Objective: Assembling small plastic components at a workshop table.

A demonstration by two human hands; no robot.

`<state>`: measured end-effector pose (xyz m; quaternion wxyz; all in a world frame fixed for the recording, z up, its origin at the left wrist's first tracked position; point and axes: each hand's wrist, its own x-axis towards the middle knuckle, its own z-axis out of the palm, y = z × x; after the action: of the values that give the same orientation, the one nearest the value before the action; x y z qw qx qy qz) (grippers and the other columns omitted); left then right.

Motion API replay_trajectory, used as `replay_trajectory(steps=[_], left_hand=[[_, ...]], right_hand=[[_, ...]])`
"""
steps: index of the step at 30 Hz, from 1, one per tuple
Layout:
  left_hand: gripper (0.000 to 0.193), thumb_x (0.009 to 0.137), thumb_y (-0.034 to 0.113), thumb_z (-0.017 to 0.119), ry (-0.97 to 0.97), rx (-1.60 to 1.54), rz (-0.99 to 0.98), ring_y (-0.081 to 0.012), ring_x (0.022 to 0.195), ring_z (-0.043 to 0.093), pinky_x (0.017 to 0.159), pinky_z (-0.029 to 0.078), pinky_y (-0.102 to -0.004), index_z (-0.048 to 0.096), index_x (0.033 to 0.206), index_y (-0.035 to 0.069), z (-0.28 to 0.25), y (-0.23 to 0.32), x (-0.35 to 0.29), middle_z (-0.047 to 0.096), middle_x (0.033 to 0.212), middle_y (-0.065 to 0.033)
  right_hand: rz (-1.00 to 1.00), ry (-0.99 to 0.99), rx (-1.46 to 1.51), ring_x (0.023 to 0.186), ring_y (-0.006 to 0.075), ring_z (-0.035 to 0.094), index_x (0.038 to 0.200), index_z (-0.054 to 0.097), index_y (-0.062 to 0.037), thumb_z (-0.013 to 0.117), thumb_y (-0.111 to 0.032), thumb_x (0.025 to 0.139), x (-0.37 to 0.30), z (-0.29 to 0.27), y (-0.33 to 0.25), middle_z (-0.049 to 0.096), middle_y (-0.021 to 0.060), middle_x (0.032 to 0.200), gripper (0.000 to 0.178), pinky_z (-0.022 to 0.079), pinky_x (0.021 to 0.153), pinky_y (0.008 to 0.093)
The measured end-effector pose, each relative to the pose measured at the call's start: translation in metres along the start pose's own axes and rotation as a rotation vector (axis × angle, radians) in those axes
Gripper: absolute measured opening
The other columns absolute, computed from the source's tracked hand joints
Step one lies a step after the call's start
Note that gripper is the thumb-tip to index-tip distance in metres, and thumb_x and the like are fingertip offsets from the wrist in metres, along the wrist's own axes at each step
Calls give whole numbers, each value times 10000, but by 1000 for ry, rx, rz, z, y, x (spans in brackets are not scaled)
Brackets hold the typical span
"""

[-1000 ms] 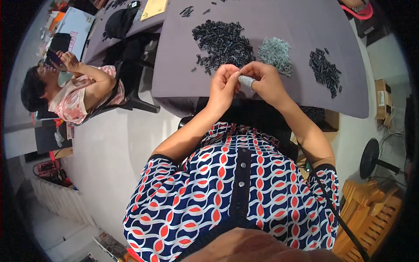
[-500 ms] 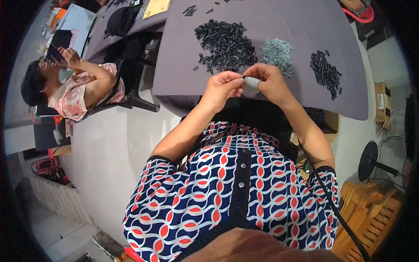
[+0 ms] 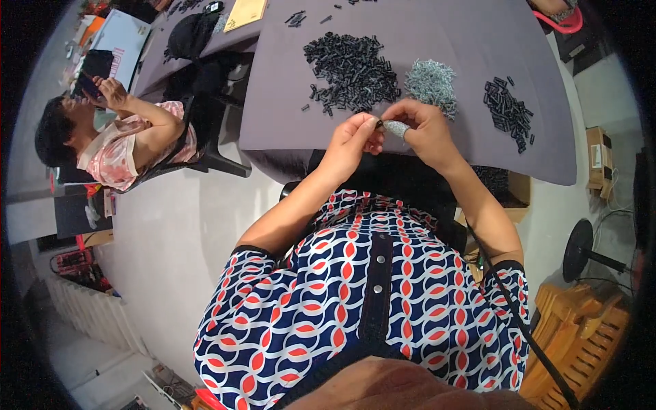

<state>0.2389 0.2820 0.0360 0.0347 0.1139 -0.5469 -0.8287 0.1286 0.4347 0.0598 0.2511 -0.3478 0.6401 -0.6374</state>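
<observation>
Close together at the table's near edge, both my hands are closed in a pinch. My left hand [image 3: 355,141] holds a small black cylindrical piece [image 3: 379,125] between thumb and fingertips. My right hand [image 3: 429,133] meets it from the other side, its thumb tip inside a light grey covering [image 3: 396,129]. Whatever its fingertips pinch is too small to make out. Just beyond the hands lie a large heap of short black cylindrical pieces [image 3: 352,72] and a heap of small silvery grey pieces [image 3: 432,85]. Farther right is a smaller pile of longer black pieces [image 3: 509,113].
The table has a grey-purple cloth [image 3: 280,89]. Some loose black pieces [image 3: 296,18] lie toward the far side. At left, another person [image 3: 137,137] sits by a second table with a yellow envelope [image 3: 244,14]. A wooden chair [image 3: 574,335] and a black fan [image 3: 579,251] stand at right.
My left thumb and fingers have shifted slightly, so the black piece shows more between the hands. The right thumb's grey covering has tilted a little. The heaps look the same.
</observation>
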Motion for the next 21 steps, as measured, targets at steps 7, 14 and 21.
replay_trajectory(steps=[7, 14, 21], left_hand=[[309, 1041, 279, 442, 51, 151, 56, -79, 636, 533, 605, 444, -215, 579, 908, 37, 5, -3, 0, 568, 747, 0], [290, 1043, 247, 447, 37, 255, 176, -74, 599, 477, 572, 411, -221, 565, 889, 30, 7, -9, -2, 528, 728, 15], [287, 1042, 258, 439, 166, 74, 15, -84, 603, 522, 573, 438, -224, 572, 913, 39, 20, -15, -9, 558, 722, 5]], right_hand=[[-5, -11, -28, 862, 93, 620, 969, 650, 6, 636, 21, 852, -1, 0, -4, 660, 30, 910, 118, 497, 797, 247], [-19, -23, -53, 855, 100, 618, 971, 644, 16, 625, 43, 829, -4, 2, -8, 650, 22, 898, 146, 493, 785, 246], [-504, 88, -778, 818, 293, 638, 1015, 642, -24, 618, 25, 702, -12, 13, -9, 650, 122, 882, 318, 524, 709, 354]])
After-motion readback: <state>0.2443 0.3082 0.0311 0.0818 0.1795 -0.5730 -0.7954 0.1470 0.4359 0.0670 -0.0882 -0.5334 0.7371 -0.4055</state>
